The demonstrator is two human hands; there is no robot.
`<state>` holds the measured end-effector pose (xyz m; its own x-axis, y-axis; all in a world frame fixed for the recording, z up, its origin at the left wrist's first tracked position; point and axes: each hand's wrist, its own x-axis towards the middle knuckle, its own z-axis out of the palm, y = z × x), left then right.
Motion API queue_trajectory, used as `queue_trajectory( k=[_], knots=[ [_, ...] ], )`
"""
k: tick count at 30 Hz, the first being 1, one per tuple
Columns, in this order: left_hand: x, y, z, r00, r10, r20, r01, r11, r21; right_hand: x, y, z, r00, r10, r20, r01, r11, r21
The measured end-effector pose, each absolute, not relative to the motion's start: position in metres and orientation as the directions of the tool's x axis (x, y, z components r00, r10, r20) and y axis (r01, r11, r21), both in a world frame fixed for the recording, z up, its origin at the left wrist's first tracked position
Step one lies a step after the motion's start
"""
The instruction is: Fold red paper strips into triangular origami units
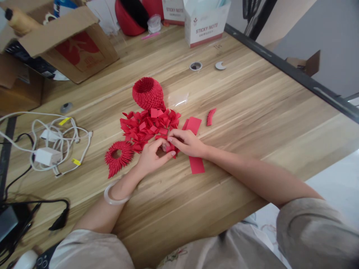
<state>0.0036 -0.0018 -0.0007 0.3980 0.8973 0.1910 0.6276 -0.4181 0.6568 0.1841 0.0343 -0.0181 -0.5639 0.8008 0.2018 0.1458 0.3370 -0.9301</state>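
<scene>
Red paper (170, 148) is pinched in the fingers of the left hand (151, 155) and the right hand (190, 144), just in front of the pile of folded bits (140, 124). The hands hide most of its shape. A round red bowl (147, 99) stands just behind the pile. A spiky red ring (126, 150) lies at its front left. Flat red strips (195, 124) lie right of it, partly hidden by the right hand. White cords (47, 156) lie on the tabletop (252, 123), well left of the pile.
</scene>
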Motion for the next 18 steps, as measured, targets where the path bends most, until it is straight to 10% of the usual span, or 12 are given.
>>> queue_trajectory(
  k=[18],
  knots=[
    [0.0034,-0.0016,-0.0007,0.399,0.901,0.170,0.646,-0.408,0.645,0.1844,0.0348,-0.0178,-0.574,0.789,0.217,0.149,0.361,-0.920]
  ],
)
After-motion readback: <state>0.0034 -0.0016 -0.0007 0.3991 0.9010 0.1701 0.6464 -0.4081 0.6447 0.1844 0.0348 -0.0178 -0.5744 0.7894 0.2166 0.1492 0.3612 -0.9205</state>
